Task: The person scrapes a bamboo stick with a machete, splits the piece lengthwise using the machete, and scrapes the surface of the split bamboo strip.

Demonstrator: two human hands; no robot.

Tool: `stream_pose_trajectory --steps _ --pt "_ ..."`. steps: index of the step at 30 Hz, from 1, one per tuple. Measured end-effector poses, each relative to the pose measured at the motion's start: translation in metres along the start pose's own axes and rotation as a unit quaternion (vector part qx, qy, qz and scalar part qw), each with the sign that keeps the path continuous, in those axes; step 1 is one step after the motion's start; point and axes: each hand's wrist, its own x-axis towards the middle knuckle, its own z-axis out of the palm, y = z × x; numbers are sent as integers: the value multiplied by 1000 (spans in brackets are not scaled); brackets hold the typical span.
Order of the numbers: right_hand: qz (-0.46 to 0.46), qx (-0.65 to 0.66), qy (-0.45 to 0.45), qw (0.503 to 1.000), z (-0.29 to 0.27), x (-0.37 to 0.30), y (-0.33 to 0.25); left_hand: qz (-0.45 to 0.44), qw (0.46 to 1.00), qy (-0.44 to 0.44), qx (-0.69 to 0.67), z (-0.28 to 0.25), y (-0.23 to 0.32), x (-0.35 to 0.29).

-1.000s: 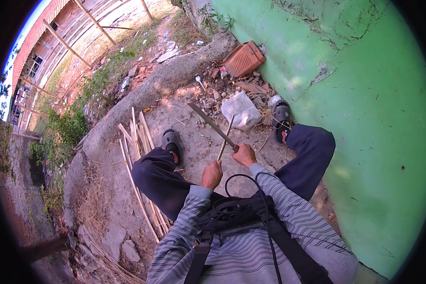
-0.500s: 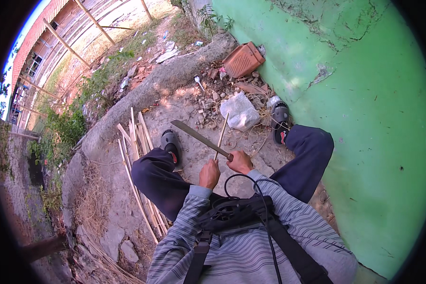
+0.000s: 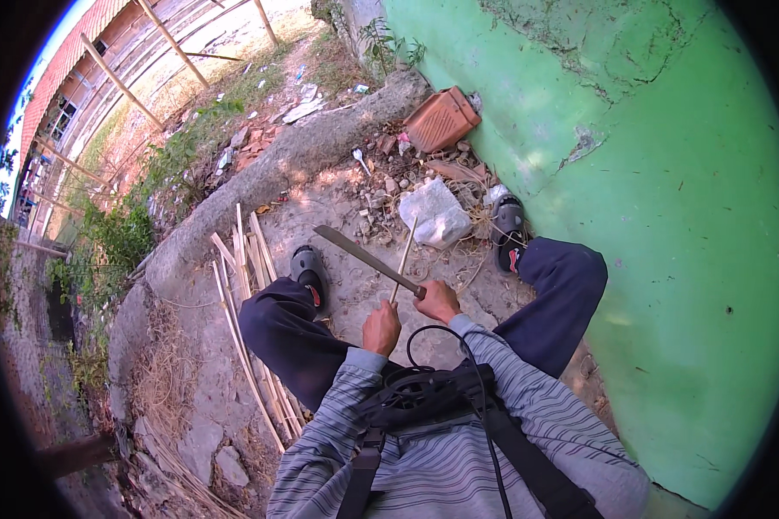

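- Left hand is curled tightly round the near end of a stick; right hand, just beside it to the right and slightly farther, is wrapped round the handle of a knife.
- Red marks show on the left shoe and right shoe, too small to make out.
- Stick: pale, thin and straight. Knife: long, dull grey blade, brown handle.
- From the left hand the stick runs far and slightly right, passing left of the right hand.
- Blade points far left, crossing the stick just beyond the left hand; whether its edge touches, I cannot tell.
- Pale strips lie on the ground to the left, beside the left shoe.
- Farther off sit a white lump and, beyond it, an orange block beside the green wall.
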Motion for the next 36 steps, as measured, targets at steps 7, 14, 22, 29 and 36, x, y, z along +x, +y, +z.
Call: stream_pose_trajectory --steps 7,14,22,29,36 --pt "-24 -29 6 999 5 8 -3 -10 1000 11 1 4 -13 2" --pt "3 1 -10 1000 8 -10 -3 -11 1000 -2 -15 4 -8 0" --pt "35 12 -26 999 3 -8 -5 4 1000 -12 -22 9 -9 -1" --pt "76 5 13 997 -3 21 23 24 999 -40 -11 18 -11 -8" --pt "-30 -24 -18 999 7 -4 8 10 1000 -5 -18 15 -15 -3"
